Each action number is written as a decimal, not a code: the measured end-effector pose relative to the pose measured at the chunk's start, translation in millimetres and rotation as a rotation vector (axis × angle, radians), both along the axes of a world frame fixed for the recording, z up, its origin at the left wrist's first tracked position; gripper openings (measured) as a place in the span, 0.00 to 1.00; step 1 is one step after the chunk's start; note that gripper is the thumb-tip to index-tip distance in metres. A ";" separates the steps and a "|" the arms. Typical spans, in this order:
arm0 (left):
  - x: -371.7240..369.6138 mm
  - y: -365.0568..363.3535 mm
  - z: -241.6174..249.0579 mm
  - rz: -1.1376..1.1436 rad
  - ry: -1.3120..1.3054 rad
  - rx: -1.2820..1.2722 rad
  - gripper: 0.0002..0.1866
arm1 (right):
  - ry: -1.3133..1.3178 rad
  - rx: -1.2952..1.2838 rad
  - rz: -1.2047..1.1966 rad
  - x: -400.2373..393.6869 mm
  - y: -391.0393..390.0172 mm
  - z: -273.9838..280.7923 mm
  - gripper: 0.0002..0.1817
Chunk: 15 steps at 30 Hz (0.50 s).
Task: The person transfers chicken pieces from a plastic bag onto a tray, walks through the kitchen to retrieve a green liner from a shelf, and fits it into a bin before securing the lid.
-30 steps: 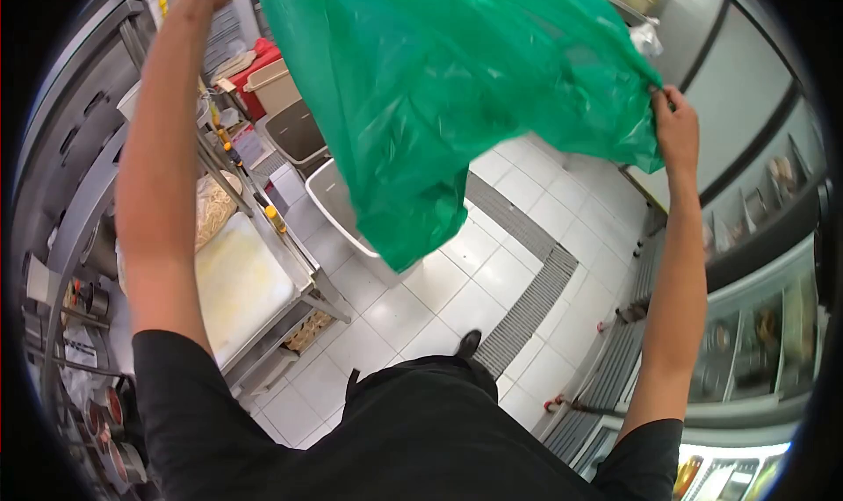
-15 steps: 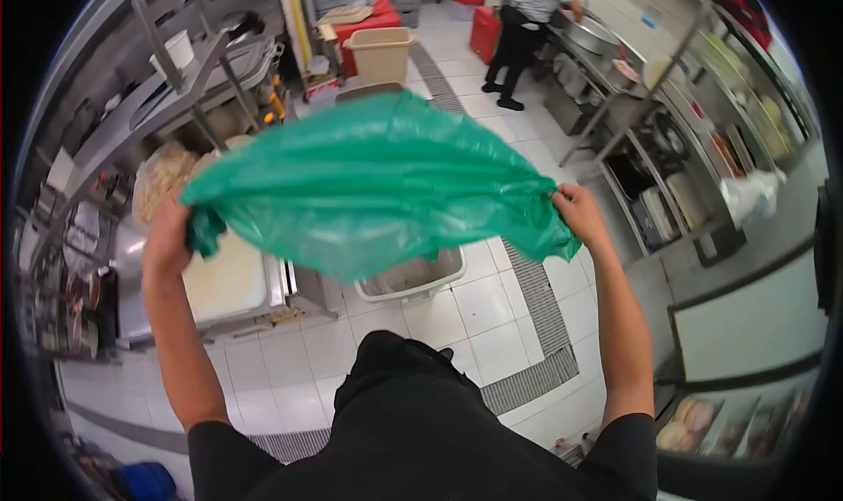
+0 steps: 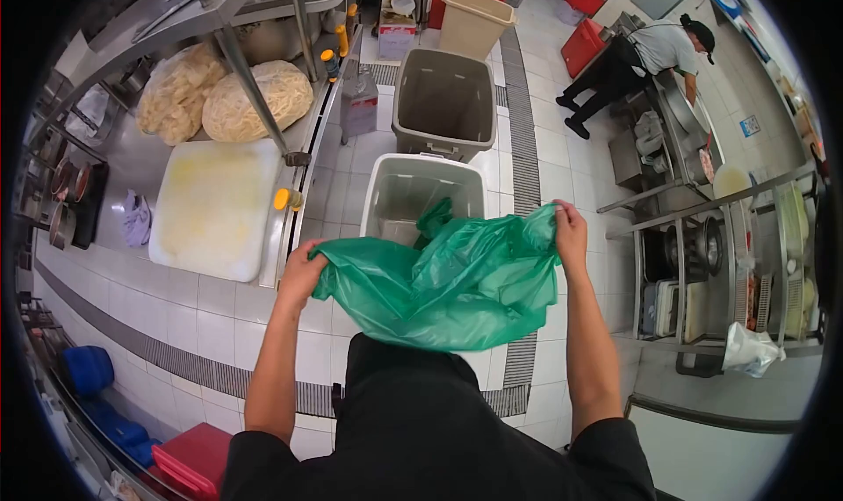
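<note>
A green plastic bag (image 3: 439, 281) hangs spread between my two hands, in front of my body. My left hand (image 3: 303, 273) is closed on its left edge, and my right hand (image 3: 569, 229) pinches its upper right corner. Just beyond the bag stands a light bin (image 3: 378, 185) with its top open; a fold of the green plastic dips over its near part. Behind that one is a grey-brown bin (image 3: 404, 106), also uncovered.
To the left, a steel counter holds a white cutting board (image 3: 211, 211) and two bags of pale strips (image 3: 259, 100). A beige bin (image 3: 474, 22) stands farther back. At the upper right a person (image 3: 654, 49) bends over a counter. Metal shelves (image 3: 702, 211) line the right side.
The bag has come down and in, its sides drawn closer together, with both hands nearer each other. The view has turned, showing more of the bins and the cutting board.
</note>
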<state>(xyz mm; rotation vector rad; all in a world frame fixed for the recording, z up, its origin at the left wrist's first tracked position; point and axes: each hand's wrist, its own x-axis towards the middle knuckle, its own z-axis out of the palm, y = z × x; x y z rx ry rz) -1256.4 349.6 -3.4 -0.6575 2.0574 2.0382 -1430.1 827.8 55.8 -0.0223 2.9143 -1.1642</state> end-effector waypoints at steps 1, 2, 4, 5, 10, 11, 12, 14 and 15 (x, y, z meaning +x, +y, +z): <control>-8.8 2.1 -11.4 0.027 0.040 -0.038 0.22 | 0.092 -0.216 -0.167 -1.8 -4.8 0.5 0.16; -10.3 4.4 -22.0 0.053 0.072 -0.075 0.24 | 0.031 -0.088 -0.102 -7.0 1.8 -16.5 0.16; -8.5 3.9 3.7 -0.145 -0.041 -0.353 0.26 | 0.014 -0.127 -0.112 -15.4 16.4 -21.3 0.15; -9.9 1.6 30.3 -0.350 -0.136 -0.639 0.28 | 0.016 -0.179 -0.126 -23.6 23.8 -20.9 0.15; -23.5 106.0 88.9 -0.563 0.275 -0.833 0.44 | -0.124 -0.737 -0.154 -57.5 35.4 25.8 0.15; -28.9 134.2 58.1 -0.566 0.176 -0.833 0.41 | -0.127 -0.735 -0.144 -67.1 35.7 28.7 0.15; -32.5 156.3 15.8 -0.570 0.076 -0.831 0.38 | -0.075 -0.717 -0.136 -75.9 39.0 29.8 0.14; -45.8 152.2 -61.0 -0.787 -0.203 -0.775 0.27 | 0.006 -0.712 -0.154 -91.8 49.1 25.9 0.14; -53.8 139.8 -79.2 -0.671 -0.262 -0.805 0.22 | -0.004 -0.712 -0.151 -100.5 55.6 20.5 0.14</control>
